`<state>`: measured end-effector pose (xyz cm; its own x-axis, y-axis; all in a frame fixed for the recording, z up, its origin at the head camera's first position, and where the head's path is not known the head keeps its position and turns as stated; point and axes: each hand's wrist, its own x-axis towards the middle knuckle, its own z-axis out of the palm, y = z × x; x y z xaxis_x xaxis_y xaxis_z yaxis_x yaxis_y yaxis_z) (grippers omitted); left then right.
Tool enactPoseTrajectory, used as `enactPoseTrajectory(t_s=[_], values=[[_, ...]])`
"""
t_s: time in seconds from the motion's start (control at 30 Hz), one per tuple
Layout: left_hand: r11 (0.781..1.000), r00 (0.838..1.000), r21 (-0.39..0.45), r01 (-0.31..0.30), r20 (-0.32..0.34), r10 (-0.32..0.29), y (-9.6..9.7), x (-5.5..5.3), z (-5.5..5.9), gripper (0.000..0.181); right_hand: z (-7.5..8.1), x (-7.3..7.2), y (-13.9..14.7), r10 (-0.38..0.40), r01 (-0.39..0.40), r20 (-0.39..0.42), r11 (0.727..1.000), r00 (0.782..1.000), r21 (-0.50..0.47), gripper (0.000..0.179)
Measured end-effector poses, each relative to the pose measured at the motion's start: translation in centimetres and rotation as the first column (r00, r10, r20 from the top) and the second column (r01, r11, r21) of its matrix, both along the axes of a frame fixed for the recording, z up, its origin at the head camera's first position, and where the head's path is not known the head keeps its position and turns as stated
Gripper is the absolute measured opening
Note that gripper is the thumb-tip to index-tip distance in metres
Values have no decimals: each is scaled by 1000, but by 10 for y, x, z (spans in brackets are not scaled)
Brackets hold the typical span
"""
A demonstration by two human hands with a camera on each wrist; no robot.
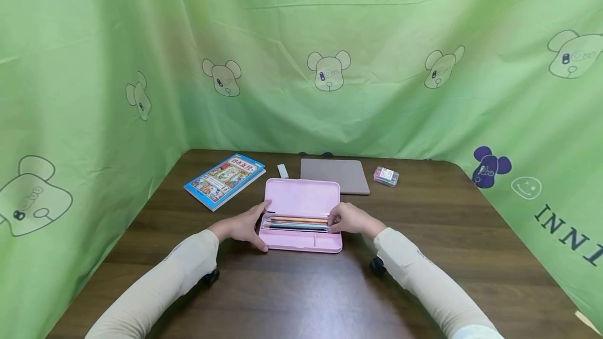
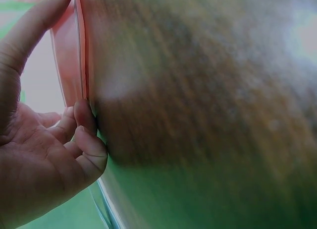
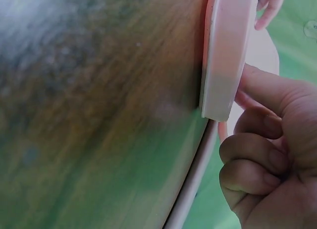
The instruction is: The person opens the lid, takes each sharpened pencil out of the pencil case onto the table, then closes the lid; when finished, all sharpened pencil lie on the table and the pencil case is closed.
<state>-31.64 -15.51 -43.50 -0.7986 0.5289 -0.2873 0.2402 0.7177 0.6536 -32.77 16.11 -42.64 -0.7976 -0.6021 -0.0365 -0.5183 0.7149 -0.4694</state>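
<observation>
A pink pencil case lies open on the table, its lid tipped back. Several coloured pencils lie side by side in its long compartment. My left hand holds the case by its left end, thumb at the front corner and fingers along the side. In the left wrist view, that hand has its fingertips against the case wall. Over the case's right end, my right hand pinches at the pencil ends with thumb and forefinger. Its other fingers are curled in the right wrist view; the fingertips are hidden behind the case wall.
Behind the case lie a grey laptop-like slab and a small white eraser-like block. A blue picture-covered book is at the back left, a small clear box at the back right. Green curtains surround the wooden table.
</observation>
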Motion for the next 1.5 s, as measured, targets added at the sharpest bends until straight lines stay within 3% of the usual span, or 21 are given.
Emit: enactPoseTrajectory(t_s=[0.17,0.4,0.6,0.77,0.93,1.33,1.5], values=[[1000,1000,-2,10,0,-10,2,-1,0,118,0,-1,10,26,-27,-19,997,999,-68,7],[1000,1000,0,22,-14,-22,0,-1,-2,119,12,-3,37,-71,64,-46,988,996,-143,5],[1000,1000,6,24,-15,-24,-4,0,0,119,25,-4,89,-140,128,-99,985,985,-116,8],[1000,1000,-2,20,-8,-20,-5,0,1,119,22,1,136,-212,207,-75,976,974,-68,8],[1000,1000,5,20,6,-20,-4,0,2,119,18,6,165,-252,252,-57,968,966,-8,6],[1000,1000,-6,28,-7,-28,-2,1,0,118,5,1,175,-253,255,-29,959,967,126,5],[1000,1000,-7,20,-8,-20,-2,0,0,119,5,2,174,-269,270,-27,952,963,146,12]])
